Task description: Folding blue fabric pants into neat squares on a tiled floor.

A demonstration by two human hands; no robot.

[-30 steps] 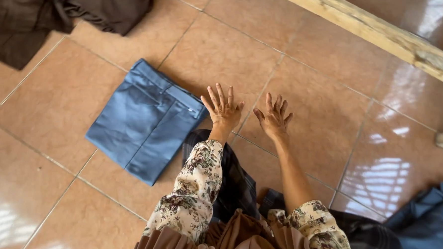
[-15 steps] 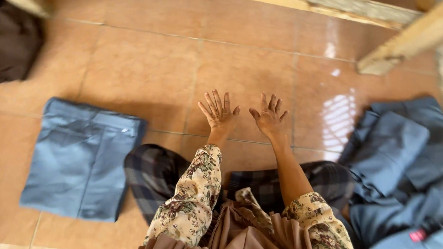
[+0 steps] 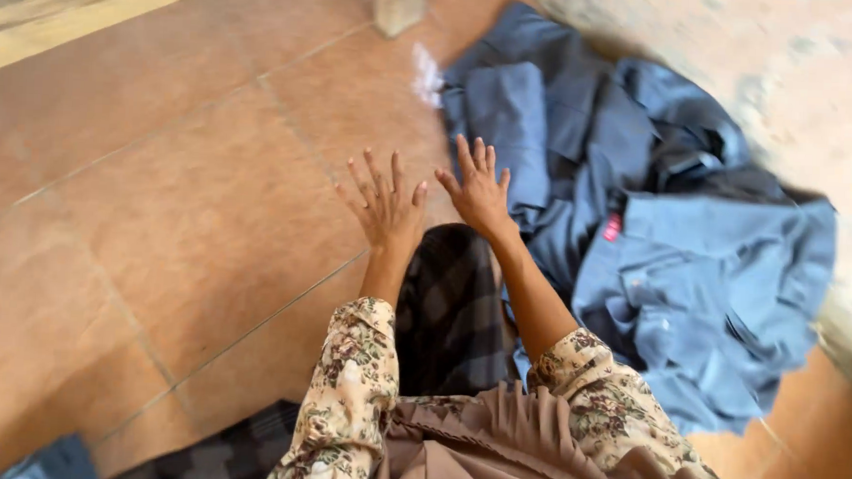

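Observation:
My left hand [image 3: 385,205] is raised over the tiled floor with fingers spread and nothing in it. My right hand [image 3: 478,188] is beside it, also spread and holding nothing, reaching toward the edge of a loose pile of grey-blue clothes [image 3: 656,240] on the floor to the right. Both arms wear floral sleeves. A dark plaid cloth [image 3: 451,317] covers my lap beneath the forearms.
Orange-brown floor tiles [image 3: 159,218] spread to the left. A pale wooden beam [image 3: 82,9] runs along the top left. A rough light wall [image 3: 816,84] stands at the right behind the pile. A corner of blue cloth [image 3: 48,462] shows at the bottom left.
The view has swung right: the folded blue trousers have left the frame and the pile of grey-blue clothes is now central. Both hands stay spread and have moved toward that pile.

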